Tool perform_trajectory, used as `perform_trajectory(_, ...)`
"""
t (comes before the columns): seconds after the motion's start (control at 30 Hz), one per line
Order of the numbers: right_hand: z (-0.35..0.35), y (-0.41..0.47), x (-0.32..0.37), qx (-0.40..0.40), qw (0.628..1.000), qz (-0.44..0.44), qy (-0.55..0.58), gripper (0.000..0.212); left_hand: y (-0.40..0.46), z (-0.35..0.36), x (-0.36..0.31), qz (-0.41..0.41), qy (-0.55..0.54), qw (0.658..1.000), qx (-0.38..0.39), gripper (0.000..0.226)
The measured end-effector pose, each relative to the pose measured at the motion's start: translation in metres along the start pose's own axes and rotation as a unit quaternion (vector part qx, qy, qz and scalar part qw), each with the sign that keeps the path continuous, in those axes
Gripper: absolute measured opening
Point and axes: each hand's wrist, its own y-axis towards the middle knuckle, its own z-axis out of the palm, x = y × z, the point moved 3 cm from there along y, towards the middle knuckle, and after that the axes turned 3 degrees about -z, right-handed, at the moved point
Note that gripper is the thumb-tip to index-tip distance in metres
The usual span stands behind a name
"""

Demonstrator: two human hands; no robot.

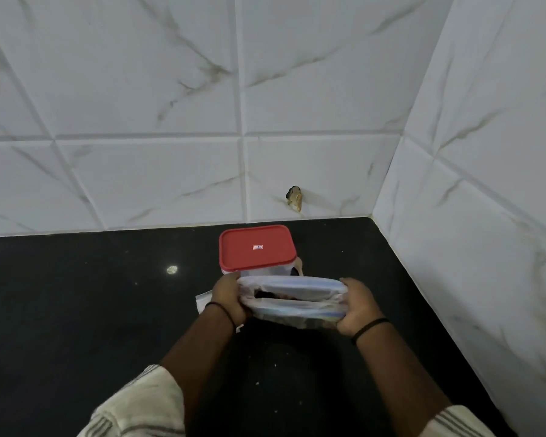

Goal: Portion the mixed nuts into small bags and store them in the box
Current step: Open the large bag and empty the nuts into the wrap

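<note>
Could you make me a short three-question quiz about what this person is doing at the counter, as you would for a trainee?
1. True or false: the red lid is on the box.
2. What do both hands hold? A) a spoon B) a clear zip bag C) a jar
3. Fill in: the box stands on the black ____, just beyond the bag.

Key
1. True; the lid sits closed on the box.
2. B; the left hand and right hand grip the ends of the zip bag, its mouth spread open with dark contents inside.
3. Counter.
</note>
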Motion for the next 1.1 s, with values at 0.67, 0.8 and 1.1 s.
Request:
perform_trajectory(0.67, -0.002, -0.021, 0.028, 0.015, 0.750, -0.392, -0.532, 0.015, 0.005, 0.029, -0.013, 0.043, 0.164, 0.985, 0.042, 0.017)
perform_trajectory(0.8, 0.023, -0.025, 0.013, 0.136, 0.701, -0.370, -0.595, 0.021, -0.004, 0.037, -0.018, 0.089, 0.221, 0.971, 0.035, 0.018)
perform_trajectory(1.1, 0.026, -0.017, 0.011, 0.031, 0.761, -0.346, -0.549, 0.029, -0.002, 0.030, -0.014, 0.345, 0.426, 0.824, -0.145, 0.049)
